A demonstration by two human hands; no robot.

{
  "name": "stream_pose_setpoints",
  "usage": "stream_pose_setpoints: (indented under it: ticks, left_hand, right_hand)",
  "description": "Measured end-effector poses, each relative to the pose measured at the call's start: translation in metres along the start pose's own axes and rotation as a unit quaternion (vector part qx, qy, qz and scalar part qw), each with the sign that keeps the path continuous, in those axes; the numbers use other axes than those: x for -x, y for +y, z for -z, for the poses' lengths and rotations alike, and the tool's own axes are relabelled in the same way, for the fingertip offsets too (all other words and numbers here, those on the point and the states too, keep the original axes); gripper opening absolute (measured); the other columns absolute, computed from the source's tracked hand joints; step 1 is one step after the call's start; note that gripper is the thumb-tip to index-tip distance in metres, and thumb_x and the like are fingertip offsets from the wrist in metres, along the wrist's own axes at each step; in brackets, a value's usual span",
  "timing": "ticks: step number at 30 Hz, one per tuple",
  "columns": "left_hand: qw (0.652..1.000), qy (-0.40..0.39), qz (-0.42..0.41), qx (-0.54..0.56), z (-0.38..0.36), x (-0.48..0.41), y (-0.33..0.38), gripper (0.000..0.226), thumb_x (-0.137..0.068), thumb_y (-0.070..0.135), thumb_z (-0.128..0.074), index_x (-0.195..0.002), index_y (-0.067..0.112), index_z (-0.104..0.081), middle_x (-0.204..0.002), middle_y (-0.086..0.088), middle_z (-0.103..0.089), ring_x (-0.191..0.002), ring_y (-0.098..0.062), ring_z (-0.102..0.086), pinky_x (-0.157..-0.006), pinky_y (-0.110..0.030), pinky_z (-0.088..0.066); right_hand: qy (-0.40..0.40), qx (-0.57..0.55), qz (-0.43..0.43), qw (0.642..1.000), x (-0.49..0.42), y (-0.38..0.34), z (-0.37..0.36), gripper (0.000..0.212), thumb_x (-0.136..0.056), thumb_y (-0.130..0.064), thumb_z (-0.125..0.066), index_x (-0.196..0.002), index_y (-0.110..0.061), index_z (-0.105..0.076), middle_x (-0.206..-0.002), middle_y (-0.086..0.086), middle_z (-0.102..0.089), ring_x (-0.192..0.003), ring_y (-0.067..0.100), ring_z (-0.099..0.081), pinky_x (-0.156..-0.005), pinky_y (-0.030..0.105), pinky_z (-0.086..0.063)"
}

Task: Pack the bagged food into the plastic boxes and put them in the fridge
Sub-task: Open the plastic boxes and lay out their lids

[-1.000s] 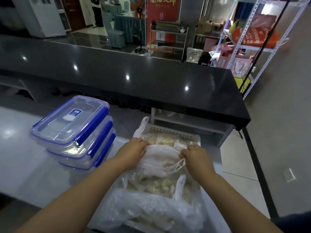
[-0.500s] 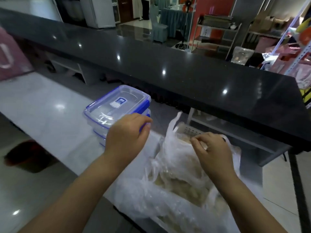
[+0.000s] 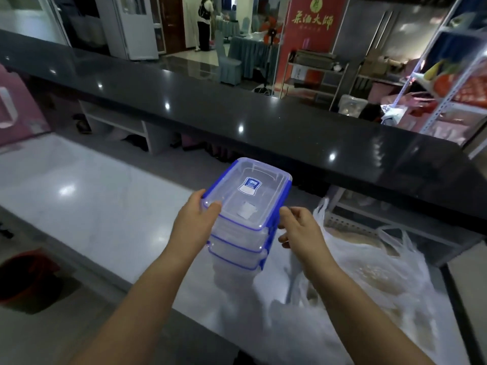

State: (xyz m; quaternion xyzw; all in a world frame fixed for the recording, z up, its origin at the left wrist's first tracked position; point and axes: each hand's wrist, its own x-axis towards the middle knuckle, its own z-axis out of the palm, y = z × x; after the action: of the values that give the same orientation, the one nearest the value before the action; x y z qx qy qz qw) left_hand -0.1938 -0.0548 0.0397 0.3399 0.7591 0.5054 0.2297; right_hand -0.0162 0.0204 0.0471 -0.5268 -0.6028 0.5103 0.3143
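Three clear plastic boxes with blue-clipped lids stand stacked on the pale counter (image 3: 100,206). My left hand (image 3: 196,222) grips the near-left corner of the top box (image 3: 250,196), thumb on its lid. My right hand (image 3: 300,230) is at the top box's near-right edge, fingers curled loosely; whether it touches the clip I cannot tell. To the right lie thin white plastic bags of pale food (image 3: 374,280), open and crumpled on the counter.
A raised black countertop (image 3: 263,119) runs across behind the boxes. A red bucket (image 3: 23,275) stands on the floor at lower left. Metal shelving (image 3: 453,83) stands at far right, and a person stands in the far room.
Both hands have left the food bags and moved left to the box stack. The left hand now holds the top box; the view has swung left.
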Motion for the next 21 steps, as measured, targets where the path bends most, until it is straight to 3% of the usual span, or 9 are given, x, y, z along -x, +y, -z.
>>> stream_pose_setpoints:
  ticks: [6, 8, 10, 11, 14, 16, 18, 21]
  left_hand:
    - [0.987, -0.076, -0.019, 0.14, 0.042, -0.012, -0.014, 0.039, -0.079, 0.019, -0.069, -0.114, 0.022, -0.051, -0.1, 0.011, -0.061, -0.086, -0.002, -0.06, -0.063, -0.009, -0.047]
    - [0.982, -0.087, -0.008, 0.168, 0.058, -0.014, -0.024, 0.042, -0.077, 0.012, -0.07, -0.112, 0.023, -0.05, -0.101, 0.01, -0.06, -0.088, -0.004, -0.061, -0.063, -0.012, -0.05]
    - [0.978, -0.094, 0.001, 0.185, 0.075, -0.017, -0.033, 0.045, -0.075, 0.008, -0.07, -0.111, 0.024, -0.048, -0.103, 0.01, -0.06, -0.09, -0.003, -0.06, -0.074, -0.02, -0.053]
    - [0.977, -0.101, 0.008, 0.186, 0.082, -0.019, -0.038, 0.047, -0.075, 0.008, -0.07, -0.113, 0.024, -0.047, -0.103, 0.011, -0.059, -0.091, -0.003, -0.06, -0.08, -0.025, -0.054]
    - [0.971, -0.14, 0.029, 0.193, 0.103, -0.022, -0.053, 0.056, -0.078, 0.009, -0.069, -0.127, 0.021, -0.044, -0.106, 0.011, -0.056, -0.095, -0.004, -0.059, -0.082, -0.025, -0.053]
    - [0.968, -0.153, 0.039, 0.195, 0.117, -0.027, -0.064, 0.056, -0.081, 0.01, -0.067, -0.13, 0.02, -0.043, -0.113, 0.007, -0.056, -0.098, -0.009, -0.059, -0.08, -0.025, -0.055]
    - [0.968, -0.15, 0.045, 0.194, 0.131, -0.035, -0.076, 0.049, -0.082, 0.011, -0.066, -0.126, 0.021, -0.046, -0.117, 0.003, -0.057, -0.1, -0.013, -0.06, -0.078, -0.026, -0.057]
    - [0.973, -0.089, 0.047, 0.208, 0.149, -0.051, -0.09, 0.022, -0.087, 0.021, -0.06, -0.107, 0.024, -0.054, -0.11, -0.001, -0.06, -0.094, -0.013, -0.061, -0.075, -0.027, -0.055]
  right_hand:
    - [0.152, -0.075, 0.025, 0.985, 0.006, -0.021, -0.061, 0.029, -0.088, -0.03, -0.061, -0.11, -0.012, -0.053, -0.087, 0.003, -0.057, -0.067, 0.011, -0.053, -0.055, 0.016, -0.045]
    - [0.186, -0.076, 0.03, 0.979, 0.006, -0.026, -0.08, 0.031, -0.082, -0.039, -0.065, -0.105, -0.02, -0.056, -0.106, 0.005, -0.058, -0.083, 0.015, -0.06, -0.067, 0.023, -0.053]
    - [0.238, -0.084, 0.015, 0.968, 0.004, -0.03, -0.097, 0.035, -0.078, -0.04, -0.066, -0.103, -0.019, -0.055, -0.12, 0.012, -0.053, -0.09, 0.019, -0.06, -0.079, 0.036, -0.054]
    - [0.251, -0.096, -0.003, 0.963, 0.004, -0.032, -0.105, 0.035, -0.08, -0.037, -0.066, -0.105, -0.016, -0.054, -0.122, 0.014, -0.053, -0.088, 0.02, -0.06, -0.077, 0.036, -0.054]
    - [0.216, -0.139, -0.046, 0.965, 0.007, -0.036, -0.129, 0.027, -0.088, -0.031, -0.059, -0.106, -0.013, -0.049, -0.1, 0.008, -0.059, -0.076, 0.018, -0.058, -0.062, 0.031, -0.05]
    - [0.2, -0.135, -0.027, 0.97, 0.009, -0.044, -0.148, 0.02, -0.09, -0.03, -0.057, -0.104, -0.018, -0.052, -0.091, 0.001, -0.06, -0.077, 0.018, -0.059, -0.07, 0.034, -0.051]
    - [0.19, -0.104, 0.012, 0.976, 0.007, -0.051, -0.169, 0.02, -0.09, -0.031, -0.057, -0.107, -0.021, -0.055, -0.095, 0.001, -0.063, -0.081, 0.017, -0.061, -0.075, 0.035, -0.052]
    - [0.15, -0.064, 0.056, 0.985, 0.002, -0.056, -0.206, 0.027, -0.092, -0.036, -0.053, -0.117, -0.023, -0.054, -0.097, -0.002, -0.063, -0.083, 0.013, -0.062, -0.069, 0.027, -0.049]
